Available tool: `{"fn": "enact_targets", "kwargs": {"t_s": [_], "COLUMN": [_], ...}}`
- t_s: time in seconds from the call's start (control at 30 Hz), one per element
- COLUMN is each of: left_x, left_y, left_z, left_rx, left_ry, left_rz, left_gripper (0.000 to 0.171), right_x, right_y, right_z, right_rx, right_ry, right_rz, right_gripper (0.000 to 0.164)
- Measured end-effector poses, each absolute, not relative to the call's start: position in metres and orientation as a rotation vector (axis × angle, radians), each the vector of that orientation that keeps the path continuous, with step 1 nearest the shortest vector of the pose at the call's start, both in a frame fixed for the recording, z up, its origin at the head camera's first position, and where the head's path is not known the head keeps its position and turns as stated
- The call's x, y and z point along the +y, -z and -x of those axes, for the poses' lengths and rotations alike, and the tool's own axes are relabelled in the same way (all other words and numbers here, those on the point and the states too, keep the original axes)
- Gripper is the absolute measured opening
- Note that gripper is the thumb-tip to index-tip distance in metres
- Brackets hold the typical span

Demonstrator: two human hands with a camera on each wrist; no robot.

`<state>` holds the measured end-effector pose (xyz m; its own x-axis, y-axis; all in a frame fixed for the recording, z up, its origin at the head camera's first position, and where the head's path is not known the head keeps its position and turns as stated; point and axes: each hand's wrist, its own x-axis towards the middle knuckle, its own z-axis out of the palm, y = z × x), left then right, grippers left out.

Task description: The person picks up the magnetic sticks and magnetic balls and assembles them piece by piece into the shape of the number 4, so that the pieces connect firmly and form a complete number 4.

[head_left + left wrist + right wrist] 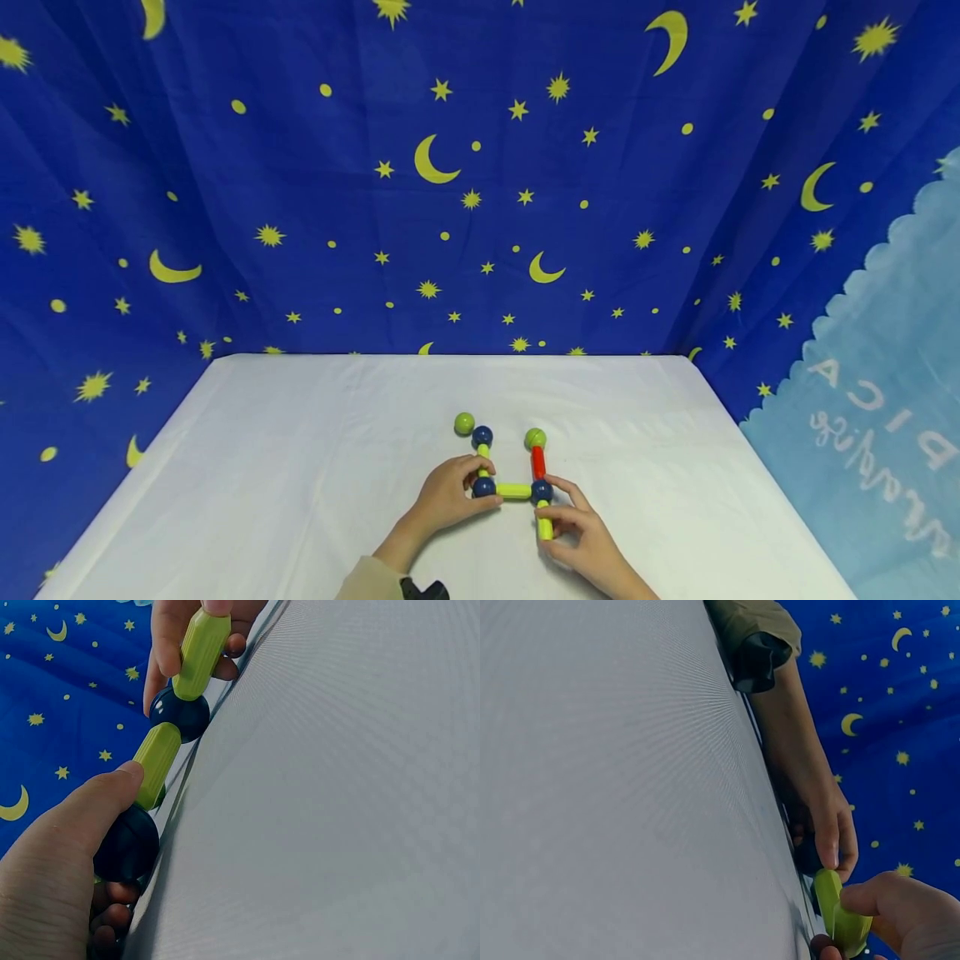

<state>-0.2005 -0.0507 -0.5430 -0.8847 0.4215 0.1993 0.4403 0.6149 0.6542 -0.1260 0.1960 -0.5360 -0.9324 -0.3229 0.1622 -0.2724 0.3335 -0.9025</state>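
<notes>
My left hand [442,493] grips a dark blue ball [484,487] at the left corner of a figure of rods and balls. From that ball a yellow-green rod [514,492] runs right to another dark blue ball [542,491]. Between its thumb and fingers my right hand [592,542] pinches a second yellow-green rod [851,930], whose far end meets the right blue ball; its index finger is at that ball. A red rod [537,463] leads away from the same ball to a ridged green ball [535,437]. My left fingers partly cover another yellow-green rod [483,451], topped by a blue ball [482,436].
A plain green ball [464,423] lies close beside the far left blue ball. Everything lies on a white-covered table [300,433]. A blue cloth [360,208] with yellow stars and moons hangs behind, and a light blue one [885,400] at the right.
</notes>
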Motion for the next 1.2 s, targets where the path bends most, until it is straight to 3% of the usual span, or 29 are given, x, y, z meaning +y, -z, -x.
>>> {"fn": "enact_targets", "kwargs": {"t_s": [0.13,0.53,1.2], "left_x": [-0.05,-0.053,-0.052], "left_y": [0.543,0.541,0.54], "left_z": [0.2,0.198,0.198], "left_rx": [-2.796,-2.786,-2.747], "left_ry": [1.142,1.156,1.115], "left_rz": [0.748,0.756,0.786], "left_gripper": [0.039,0.038,0.036], "right_x": [0.198,0.194,0.159], "right_y": [0.536,0.531,0.509], "right_z": [0.126,0.126,0.163], "right_rx": [2.515,2.595,2.84], "right_ry": [1.711,1.619,1.73], "right_rz": [0.645,0.513,0.642], "right_gripper": [0.033,0.044,0.028]}}
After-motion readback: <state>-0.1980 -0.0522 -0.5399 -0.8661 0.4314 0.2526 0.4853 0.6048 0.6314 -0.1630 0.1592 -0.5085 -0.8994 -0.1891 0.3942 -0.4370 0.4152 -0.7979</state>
